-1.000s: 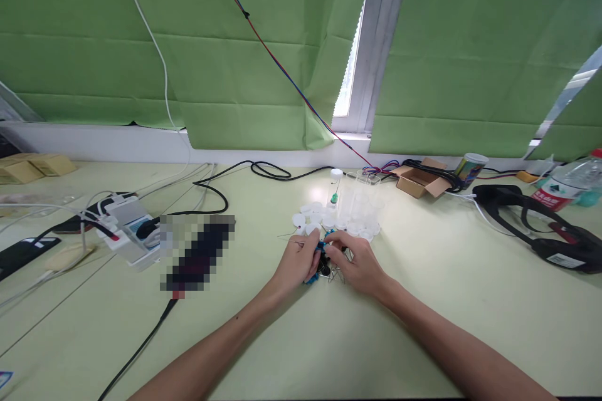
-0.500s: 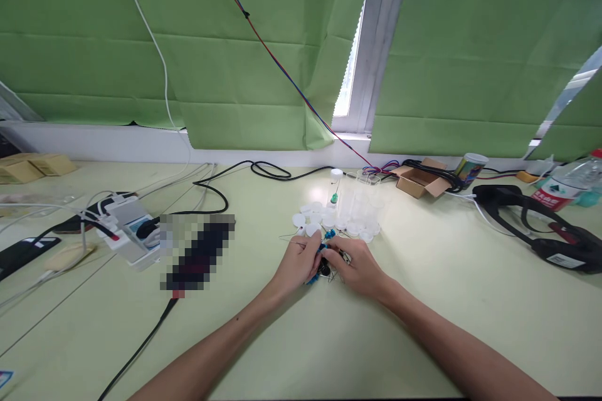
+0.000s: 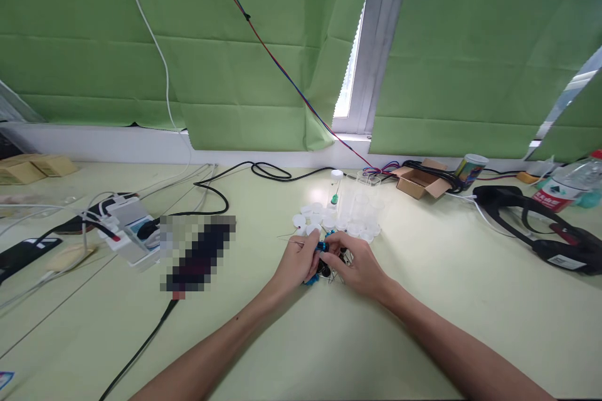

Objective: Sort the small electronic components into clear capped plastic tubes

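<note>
My left hand (image 3: 298, 259) is closed in a pinch on a small dark-blue electronic component (image 3: 322, 246), and thin wire leads stick out to the left of its fingers. Curled in from the other side, my right hand (image 3: 353, 258) has its thumb and forefinger at the right end of that same component. Under and between both hands lies a small pile of loose electronic parts (image 3: 324, 270), black and blue with metal leads, partly hidden by the fingers. Just beyond are several round white caps (image 3: 328, 222) and clear plastic tubes (image 3: 361, 205). One capped tube (image 3: 335, 187) stands with a green part inside.
A pixelated dark object (image 3: 200, 255) with a black cable lies left, near a white power strip (image 3: 134, 232). At the back right are an open cardboard box (image 3: 420, 183) and a can (image 3: 471, 170). A black headset (image 3: 540, 229) and a bottle (image 3: 562, 187) sit far right.
My right fingers have shifted slightly, and the dark-blue component now shows more plainly between both hands. A blue part beyond the fingertips is more covered by my right hand.
</note>
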